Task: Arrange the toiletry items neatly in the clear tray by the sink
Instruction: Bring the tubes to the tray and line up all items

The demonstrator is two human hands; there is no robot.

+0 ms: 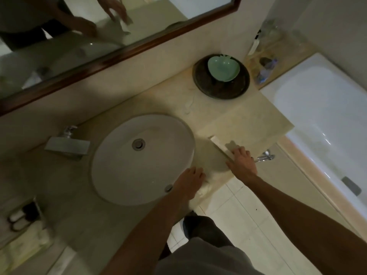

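glossy white ceramic sink (123, 175), polished stone counter (238, 120), brushed metal tap (67, 145), dark wood mirror frame (119, 56).

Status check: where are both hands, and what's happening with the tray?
Left hand flat on counter at sink rim. Right hand on pale long box. Tray not clearly made out; image blurred. Nothing blocking.

Dim bathroom, soft light; beige stone counter (234, 124) with white oval basin (123, 165) sunk in, chrome tap (67, 143) behind it; dark wood-framed mirror (119, 56) on cream wall (158, 62) above; round dark plate (221, 84) bearing green bowl (222, 69) at counter's far end; white bathtub (317, 108) to the right, beige rim; pale floor tiles (238, 211) below.
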